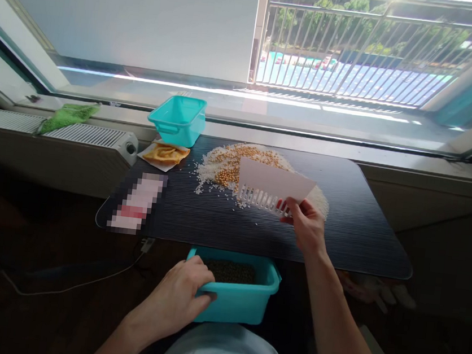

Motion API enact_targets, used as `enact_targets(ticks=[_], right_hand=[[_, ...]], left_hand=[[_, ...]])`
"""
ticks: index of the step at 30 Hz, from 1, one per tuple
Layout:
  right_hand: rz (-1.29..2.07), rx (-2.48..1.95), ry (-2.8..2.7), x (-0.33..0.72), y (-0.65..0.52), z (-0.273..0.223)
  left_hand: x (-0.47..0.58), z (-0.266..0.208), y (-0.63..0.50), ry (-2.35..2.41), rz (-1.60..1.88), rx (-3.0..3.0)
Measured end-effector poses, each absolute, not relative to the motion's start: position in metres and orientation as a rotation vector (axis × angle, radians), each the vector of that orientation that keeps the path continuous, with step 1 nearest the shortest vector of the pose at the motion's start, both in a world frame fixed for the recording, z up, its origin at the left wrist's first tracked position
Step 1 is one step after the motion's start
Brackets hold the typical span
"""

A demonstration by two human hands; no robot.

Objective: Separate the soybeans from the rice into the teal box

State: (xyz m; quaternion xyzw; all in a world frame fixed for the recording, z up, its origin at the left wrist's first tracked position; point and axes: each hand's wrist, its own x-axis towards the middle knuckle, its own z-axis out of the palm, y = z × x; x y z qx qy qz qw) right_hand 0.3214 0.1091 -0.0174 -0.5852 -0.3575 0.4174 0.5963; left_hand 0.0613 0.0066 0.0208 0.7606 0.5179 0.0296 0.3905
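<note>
My left hand (183, 287) is closed over the rim of a turquoise plastic bin (234, 302), which sits below the table's front edge, close to my body. Dark small grains (231, 272) lie inside that bin. With my right hand (306, 222) I grip a pale card with a row of slots cut along its lower edge, a comb-like scraper (273, 181). It is held tilted above a spread pile of white rice-like grains (209, 169) and yellow beans (227, 176) on the table. The scraper hides part of the pile, and more white grains show to its right.
The dark table (354, 224) stands against a window sill. A second turquoise bin (178, 119) is at its back left, with a yellow item on white paper (164, 154) before it. A blurred pinkish packet (139, 203) lies front left. A green cloth (70, 117) rests on the radiator (91, 136).
</note>
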Motion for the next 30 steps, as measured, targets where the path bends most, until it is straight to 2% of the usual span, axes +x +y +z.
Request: enact_targets(ticks=[18, 30], right_hand=[[0.997, -1.376, -0.916, 0.31, 0.119, -0.014], [1.249, -1.243, -1.089, 0.269, 0.13, -0.011]], left_hand=[[0.059, 0.022, 0.008, 1.311, 0.07, 1.926], [0.045, 0.019, 0.006, 1.375, 0.101, 1.913]])
